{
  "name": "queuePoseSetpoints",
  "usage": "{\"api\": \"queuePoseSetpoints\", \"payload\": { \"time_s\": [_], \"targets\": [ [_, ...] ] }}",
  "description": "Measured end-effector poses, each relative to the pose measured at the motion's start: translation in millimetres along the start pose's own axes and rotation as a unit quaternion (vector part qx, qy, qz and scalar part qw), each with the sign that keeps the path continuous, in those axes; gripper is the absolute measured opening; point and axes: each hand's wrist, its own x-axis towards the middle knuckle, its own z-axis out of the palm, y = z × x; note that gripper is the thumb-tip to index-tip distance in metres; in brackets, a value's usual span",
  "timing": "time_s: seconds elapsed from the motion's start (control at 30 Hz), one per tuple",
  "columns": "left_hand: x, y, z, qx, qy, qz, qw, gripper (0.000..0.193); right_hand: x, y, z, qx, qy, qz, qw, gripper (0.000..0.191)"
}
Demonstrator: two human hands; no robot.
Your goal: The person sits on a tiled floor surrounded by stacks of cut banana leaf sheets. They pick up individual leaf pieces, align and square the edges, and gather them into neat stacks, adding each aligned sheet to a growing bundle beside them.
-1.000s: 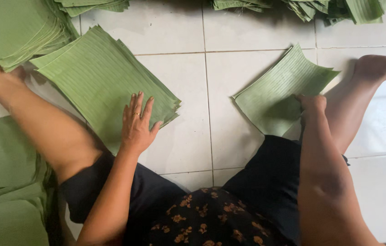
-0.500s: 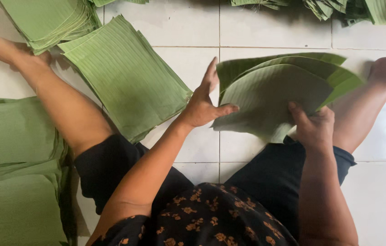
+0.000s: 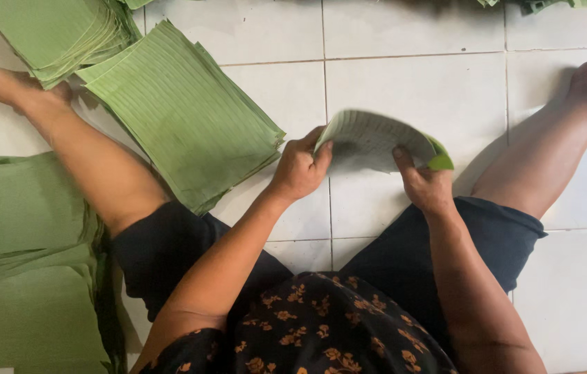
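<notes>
The left hand (image 3: pixel 300 168) grips the left edge of a folded banana leaf piece (image 3: pixel 377 142), fingers curled over its rim, thumb underneath. The right hand (image 3: pixel 424 185) pinches the same leaf at its lower right, thumb pressed on the pale underside. The leaf is lifted off the white tiled floor (image 3: pixel 418 83), bent into a curve with its pale side up and a bright green corner showing at 3 o'clock; it is blurred.

At 9 o'clock from the left hand, just beside it, lies a thick stack of square-cut leaves (image 3: pixel 182 114), flat on the floor and turned at an angle. At 10 o'clock from that stack, touching its far corner, is a second stack (image 3: pixel 58 31). More leaf sheets (image 3: pixel 27 208) lie at the frame's 9 o'clock edge, beyond the person's left leg (image 3: pixel 99 166). The right leg (image 3: pixel 550 152) stretches out toward 2 o'clock. A few leaf ends (image 3: pixel 550 4) show along the top edge.
</notes>
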Motion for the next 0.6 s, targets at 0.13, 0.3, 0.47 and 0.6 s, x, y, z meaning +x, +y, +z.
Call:
{"api": "queuePoseSetpoints", "payload": {
  "time_s": [0.13,0.3,0.47,0.6],
  "targets": [
    [7.4,-3.9,-11.2,-0.113,0.028,-0.040,0.992,0.025,-4.4,10.9,-8.4,0.232,-0.066,0.070,0.968,0.026],
    [0.2,-6.1,-14.2,-0.199,0.064,-0.153,0.966,0.030,-26.3,14.7,5.3,0.273,-0.132,0.209,0.930,0.030],
    [-20.7,-10.8,-15.8,-0.347,0.078,-0.117,0.927,0.039,-45.7,17.8,44.9,0.260,-0.088,0.175,0.945,0.026],
    [-53.7,-10.0,-30.5,-0.227,0.050,-0.095,0.968,0.038,-53.9,15.0,63.5,0.305,-0.057,0.160,0.937,0.024]
  ]
}}
